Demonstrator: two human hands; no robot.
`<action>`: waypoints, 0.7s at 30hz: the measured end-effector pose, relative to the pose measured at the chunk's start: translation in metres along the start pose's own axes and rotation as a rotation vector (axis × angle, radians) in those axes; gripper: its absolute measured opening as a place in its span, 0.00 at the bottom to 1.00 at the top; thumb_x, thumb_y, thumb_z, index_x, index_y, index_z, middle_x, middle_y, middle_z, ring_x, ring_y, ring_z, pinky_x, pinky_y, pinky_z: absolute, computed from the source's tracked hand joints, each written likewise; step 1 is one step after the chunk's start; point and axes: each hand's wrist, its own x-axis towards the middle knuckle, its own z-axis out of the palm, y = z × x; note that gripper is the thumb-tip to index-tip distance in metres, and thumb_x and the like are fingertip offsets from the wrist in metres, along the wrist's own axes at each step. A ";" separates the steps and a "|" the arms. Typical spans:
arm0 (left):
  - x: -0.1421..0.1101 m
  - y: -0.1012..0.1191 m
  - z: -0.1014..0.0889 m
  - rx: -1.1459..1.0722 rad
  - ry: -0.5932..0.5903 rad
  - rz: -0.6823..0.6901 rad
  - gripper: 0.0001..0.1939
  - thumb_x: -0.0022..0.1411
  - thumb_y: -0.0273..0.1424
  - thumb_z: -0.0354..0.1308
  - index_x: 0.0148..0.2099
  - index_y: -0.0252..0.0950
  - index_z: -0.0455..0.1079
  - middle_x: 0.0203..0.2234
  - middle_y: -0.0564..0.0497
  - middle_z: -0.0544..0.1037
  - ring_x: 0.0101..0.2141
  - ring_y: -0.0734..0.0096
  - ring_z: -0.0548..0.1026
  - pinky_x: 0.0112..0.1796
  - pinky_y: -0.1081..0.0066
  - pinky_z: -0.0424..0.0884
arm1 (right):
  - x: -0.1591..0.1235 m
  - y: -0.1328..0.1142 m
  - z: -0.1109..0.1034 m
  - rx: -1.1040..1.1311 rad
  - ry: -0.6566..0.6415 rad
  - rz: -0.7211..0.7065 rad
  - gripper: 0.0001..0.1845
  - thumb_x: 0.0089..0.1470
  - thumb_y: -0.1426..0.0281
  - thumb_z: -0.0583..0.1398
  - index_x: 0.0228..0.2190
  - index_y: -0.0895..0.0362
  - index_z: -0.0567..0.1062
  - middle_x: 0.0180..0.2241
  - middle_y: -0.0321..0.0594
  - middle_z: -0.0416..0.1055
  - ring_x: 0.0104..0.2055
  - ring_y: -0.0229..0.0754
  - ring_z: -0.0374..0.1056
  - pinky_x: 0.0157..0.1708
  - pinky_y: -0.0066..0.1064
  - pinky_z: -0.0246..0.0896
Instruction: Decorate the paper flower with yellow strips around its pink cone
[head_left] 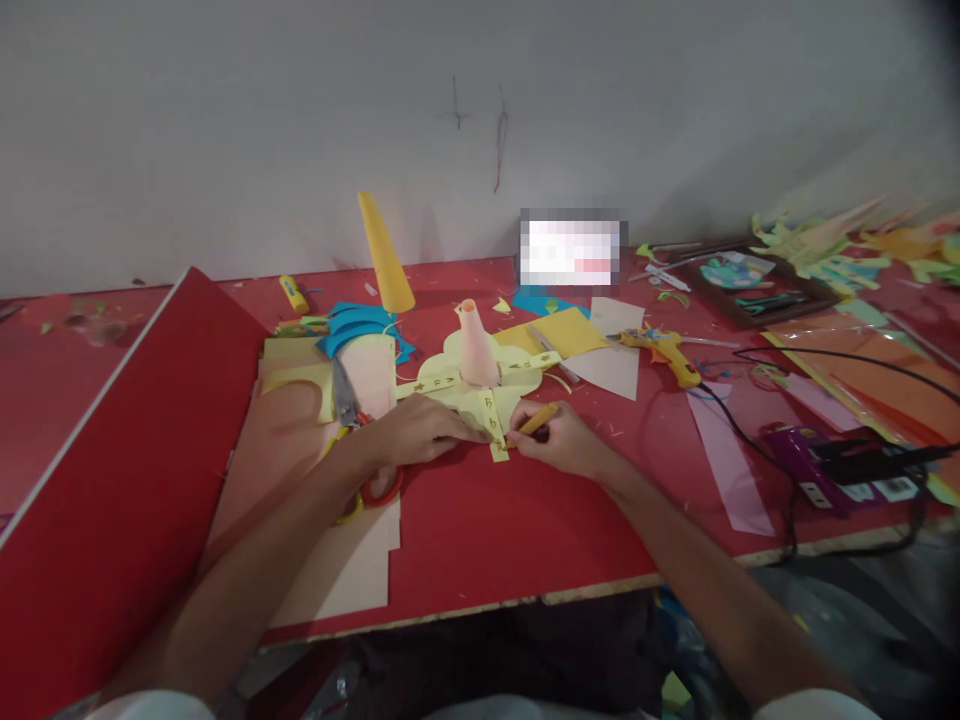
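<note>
My right hand (566,440) is closed around a yellow pen (541,418), its tip down at a pale yellow paper strip (489,408) marked with letters. My left hand (427,430) lies with fingers stretched out, fingertips at the strip's left edge. The strip hangs toward me from a flower-shaped pale yellow paper (525,382). Two more lettered strips spread left and right on that paper. A pale pink paper cone (476,345) stands upright in its middle. Under my left forearm lie scissors (384,487) with red and yellow handles, partly hidden.
On the left are a paper stack (330,570) and a raised red board (112,450). A yellow cone (386,255) stands behind blue paper pieces (364,328). To the right lie a yellow glue gun (671,355), its black cord, a purple box (806,470) and a dark tray (795,300).
</note>
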 end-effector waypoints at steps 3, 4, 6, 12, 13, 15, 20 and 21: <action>0.000 -0.001 0.002 0.003 -0.005 0.004 0.26 0.65 0.22 0.53 0.58 0.55 0.76 0.41 0.58 0.85 0.38 0.76 0.80 0.34 0.77 0.64 | 0.000 -0.002 0.000 0.025 -0.014 -0.003 0.08 0.58 0.63 0.62 0.31 0.54 0.74 0.25 0.34 0.72 0.27 0.37 0.66 0.27 0.29 0.58; -0.001 -0.002 0.003 0.001 0.000 0.008 0.25 0.65 0.22 0.53 0.57 0.54 0.76 0.41 0.58 0.85 0.38 0.76 0.80 0.34 0.78 0.64 | 0.000 -0.002 0.000 0.046 -0.012 -0.003 0.09 0.59 0.61 0.62 0.32 0.54 0.74 0.25 0.35 0.73 0.28 0.38 0.67 0.28 0.29 0.59; -0.003 -0.004 0.006 -0.012 0.045 0.008 0.23 0.65 0.23 0.53 0.54 0.52 0.78 0.40 0.57 0.85 0.37 0.76 0.80 0.36 0.78 0.67 | 0.000 -0.002 -0.001 0.086 0.024 -0.007 0.12 0.61 0.58 0.62 0.32 0.53 0.74 0.25 0.35 0.72 0.28 0.39 0.67 0.28 0.30 0.60; -0.003 -0.004 0.004 -0.053 0.625 -0.307 0.15 0.71 0.30 0.50 0.51 0.39 0.77 0.38 0.50 0.84 0.32 0.74 0.78 0.36 0.75 0.71 | 0.010 0.001 0.000 0.128 0.386 -0.075 0.19 0.67 0.53 0.54 0.49 0.51 0.72 0.33 0.40 0.75 0.25 0.38 0.64 0.27 0.32 0.62; -0.002 -0.003 0.002 -0.066 0.694 -0.353 0.15 0.72 0.32 0.50 0.53 0.38 0.75 0.40 0.48 0.83 0.32 0.74 0.77 0.36 0.74 0.72 | 0.012 0.000 0.001 0.113 0.389 -0.077 0.20 0.68 0.53 0.53 0.52 0.51 0.71 0.37 0.41 0.75 0.27 0.38 0.65 0.29 0.33 0.64; 0.002 0.001 -0.001 -0.105 0.744 -0.387 0.18 0.71 0.36 0.53 0.59 0.38 0.70 0.47 0.45 0.79 0.32 0.74 0.74 0.36 0.72 0.73 | 0.015 -0.003 0.004 0.056 0.331 -0.071 0.19 0.69 0.55 0.52 0.54 0.50 0.70 0.39 0.42 0.75 0.30 0.40 0.68 0.32 0.33 0.67; 0.005 0.005 0.001 -0.117 0.645 -0.266 0.22 0.69 0.32 0.57 0.64 0.39 0.64 0.55 0.42 0.74 0.46 0.67 0.77 0.41 0.71 0.76 | 0.015 -0.009 0.009 -0.037 0.200 -0.157 0.16 0.68 0.62 0.53 0.54 0.49 0.71 0.47 0.45 0.76 0.47 0.47 0.74 0.48 0.39 0.69; 0.005 0.005 0.003 -0.098 0.623 -0.226 0.22 0.69 0.29 0.56 0.64 0.40 0.63 0.57 0.42 0.73 0.53 0.64 0.75 0.45 0.69 0.76 | 0.014 -0.009 0.009 -0.042 0.209 -0.178 0.15 0.68 0.62 0.54 0.53 0.49 0.71 0.49 0.46 0.76 0.51 0.48 0.73 0.52 0.41 0.68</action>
